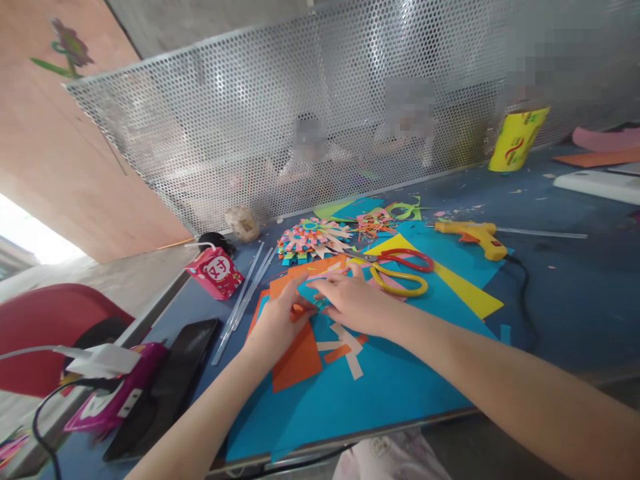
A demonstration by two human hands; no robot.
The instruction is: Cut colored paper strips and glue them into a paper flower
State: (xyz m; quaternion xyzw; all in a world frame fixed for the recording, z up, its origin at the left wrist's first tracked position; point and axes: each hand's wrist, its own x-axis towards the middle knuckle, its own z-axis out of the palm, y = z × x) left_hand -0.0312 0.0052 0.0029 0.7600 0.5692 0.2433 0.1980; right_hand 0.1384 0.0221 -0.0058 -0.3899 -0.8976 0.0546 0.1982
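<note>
A red drink carton [216,275] with a straw [201,245] stands near a flat black object [175,373] on the blue table [575,300], a red chair [60,320] is beyond its left edge, and a yellow container [518,141] stands by the perforated metal screen [220,133].

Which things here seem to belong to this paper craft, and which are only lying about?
Likely belonging: blue sheet, orange paper, paper strips, fringed paper flowers, scissors, glue gun, glue sticks.
Likely incidental: drink carton, red chair, yellow-labelled container.

Scissors [387,256] on paper sheets [390,387], glue gun [473,235] to the right, drink carton [216,273] left.
</note>
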